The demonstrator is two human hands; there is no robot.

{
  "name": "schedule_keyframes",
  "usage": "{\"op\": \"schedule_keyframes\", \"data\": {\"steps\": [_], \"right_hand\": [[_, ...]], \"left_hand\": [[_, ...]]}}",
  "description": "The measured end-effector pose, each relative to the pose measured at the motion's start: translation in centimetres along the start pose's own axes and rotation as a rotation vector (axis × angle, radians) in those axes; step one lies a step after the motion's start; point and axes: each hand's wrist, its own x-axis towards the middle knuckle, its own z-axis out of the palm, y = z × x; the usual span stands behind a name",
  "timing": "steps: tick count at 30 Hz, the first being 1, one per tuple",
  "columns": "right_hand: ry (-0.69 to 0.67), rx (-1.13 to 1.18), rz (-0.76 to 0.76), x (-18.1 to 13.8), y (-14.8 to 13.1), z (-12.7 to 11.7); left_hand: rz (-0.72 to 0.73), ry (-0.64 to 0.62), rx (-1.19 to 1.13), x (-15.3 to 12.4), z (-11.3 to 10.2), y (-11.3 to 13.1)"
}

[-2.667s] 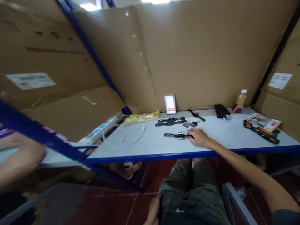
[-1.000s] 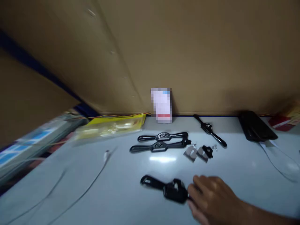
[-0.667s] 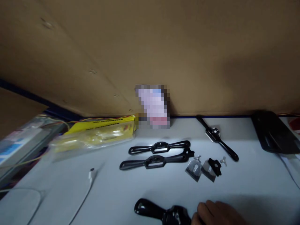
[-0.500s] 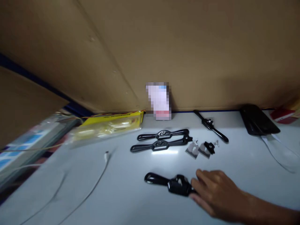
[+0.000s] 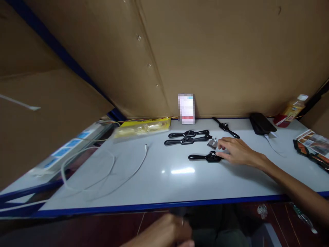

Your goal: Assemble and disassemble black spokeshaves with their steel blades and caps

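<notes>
A black spokeshave (image 5: 205, 157) lies on the white table, with my right hand (image 5: 235, 151) closed over its right handle. That handle is hidden under my fingers. Behind it, two black spokeshave bodies (image 5: 187, 140) lie side by side. Between them and my right hand is a loose grey blade (image 5: 211, 143); my fingers cover whatever is just right of it. A further spokeshave (image 5: 225, 127) lies slanted near the back wall. Below the table's front edge, my left hand (image 5: 167, 231) is blurred, with a ring on one finger; its fingers cannot be made out.
A phone (image 5: 187, 109) leans on the cardboard wall. Left of it is a yellow-backed packet (image 5: 146, 127); a white cable (image 5: 138, 168) curls across the table. On the right are a black case (image 5: 262, 123), a bottle (image 5: 294, 108) and packaging (image 5: 315, 145). A power strip (image 5: 66, 147) is at left.
My view has pulled back, showing the table's front edge and my left hand. The spokeshave at my right hand now lies closer to the loose blade and the two spokeshave bodies.
</notes>
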Motion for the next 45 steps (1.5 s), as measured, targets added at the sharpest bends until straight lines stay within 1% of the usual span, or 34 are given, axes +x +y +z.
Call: {"op": "schedule_keyframes", "data": {"steps": [1, 2, 4, 5, 6, 9, 12, 15, 17, 23, 27, 30, 34, 37, 40, 45], "right_hand": [[-0.017, -0.005, -0.021, 0.5, -0.4, -0.1], [-0.045, -0.011, -0.045, 1.0, -0.7, -0.1], [-0.101, -0.021, -0.09, 2.0, -1.3, 0.3], [-0.114, -0.021, -0.104, 2.3, -1.5, 0.6], [-0.112, -0.018, -0.113, 2.6, -1.7, 1.0], [-0.073, -0.002, -0.121, 2.9, -2.0, 1.8], [-0.057, 0.105, -0.103, 2.5, -1.8, 2.3], [-0.008, 0.22, -0.067, 1.7, -1.6, 2.7], [0.05, 0.21, -0.101, 1.1, -1.7, 2.9], [0.185, -0.047, -0.264, 0.3, -2.9, 4.1], [0.297, -0.148, -0.388, 0.3, -3.4, 5.0], [0.294, -0.121, -0.421, 0.5, -3.6, 4.9], [0.287, 0.027, -0.483, 0.6, -3.8, 4.1], [0.339, 0.049, -0.461, 0.6, -3.7, 3.5], [0.369, 0.004, -0.373, 0.6, -3.2, 3.3], [0.248, -0.085, -0.257, 0.4, -2.9, 3.5]], "left_hand": [[-0.024, 0.047, 0.038, 1.3, -1.5, 0.3], [-0.007, 0.093, 0.11, 2.7, -3.0, 0.6], [0.015, 0.309, 0.364, 5.8, -5.3, 0.3], [0.037, 0.36, 0.479, 7.4, -6.1, -0.3], [0.044, 0.346, 0.577, 9.0, -6.7, -1.0], [0.079, 0.201, 0.738, 12.8, -7.6, -3.2], [0.109, 0.129, 0.773, 14.8, -7.8, -4.5], [0.151, 0.093, 0.729, 15.1, -7.7, -5.1], [0.181, 0.078, 0.682, 14.9, -7.6, -5.3], [0.261, 0.08, 0.586, 14.0, -7.6, -6.0], [0.274, 0.068, 0.557, 13.6, -7.7, -6.2], [0.284, 0.063, 0.541, 13.5, -7.9, -6.4], [0.297, 0.054, 0.511, 13.6, -8.1, -6.4], [0.289, 0.061, 0.5, 13.6, -8.2, -6.3], [0.28, 0.068, 0.513, 13.6, -8.2, -6.2], [0.281, 0.093, 0.51, 13.5, -8.0, -6.2]]}}
